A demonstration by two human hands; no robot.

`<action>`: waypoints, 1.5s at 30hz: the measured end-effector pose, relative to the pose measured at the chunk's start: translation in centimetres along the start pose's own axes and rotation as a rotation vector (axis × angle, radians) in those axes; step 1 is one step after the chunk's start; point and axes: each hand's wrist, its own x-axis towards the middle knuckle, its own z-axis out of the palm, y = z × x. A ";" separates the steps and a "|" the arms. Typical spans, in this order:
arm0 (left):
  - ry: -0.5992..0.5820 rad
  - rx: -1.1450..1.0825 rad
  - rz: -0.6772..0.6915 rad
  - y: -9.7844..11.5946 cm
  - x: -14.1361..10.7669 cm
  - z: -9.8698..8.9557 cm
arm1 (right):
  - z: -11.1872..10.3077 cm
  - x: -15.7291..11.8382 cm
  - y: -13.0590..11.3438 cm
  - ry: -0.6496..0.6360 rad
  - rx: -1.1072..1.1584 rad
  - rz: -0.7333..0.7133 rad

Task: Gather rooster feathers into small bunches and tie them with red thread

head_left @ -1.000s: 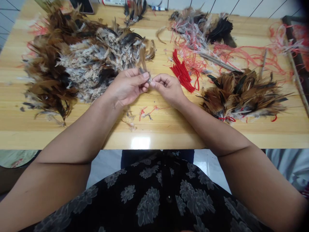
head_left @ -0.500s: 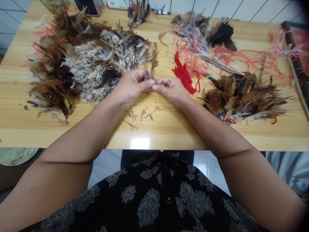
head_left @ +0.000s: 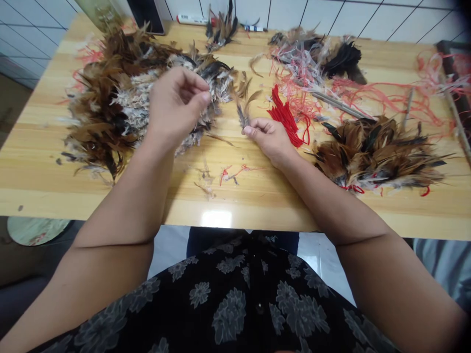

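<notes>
My right hand (head_left: 271, 139) is closed in a pinch on the base of a few brown and grey feathers (head_left: 243, 110), whose tips point up and away from me. My left hand (head_left: 180, 105) is raised over the near right part of a large feather pile (head_left: 99, 98), brown at the edges with fluffy whitish quills in the middle. Its thumb and forefinger come together, with the other fingers curled; whether anything is between them I cannot make out. Just right of my right hand lies a bundle of red yarn strands (head_left: 285, 117).
Brown feather bunches (head_left: 379, 152) with red ties lie on the right of the wooden table (head_left: 110, 203). Behind them are tangled pink string (head_left: 386, 95), thin sticks (head_left: 342, 105) and black feathers (head_left: 344, 61). A marker (head_left: 193, 20) lies by the tiled wall. Scraps (head_left: 233, 172) lie in front.
My hands have come apart. The left has moved left and up over the pile, while the right keeps the feathers. The view has shifted slightly.
</notes>
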 end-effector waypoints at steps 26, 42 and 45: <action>0.044 0.227 0.310 -1.3 -0.9 1.6 | 0.5 -0.2 -1.1 0.078 0.073 0.069; -0.073 0.029 0.104 4.7 -3.7 5.1 | 0.8 -1.4 -3.3 0.059 0.305 0.211; -0.107 -0.076 0.021 5.0 -3.9 5.7 | 0.8 -1.3 -3.6 0.076 0.297 0.259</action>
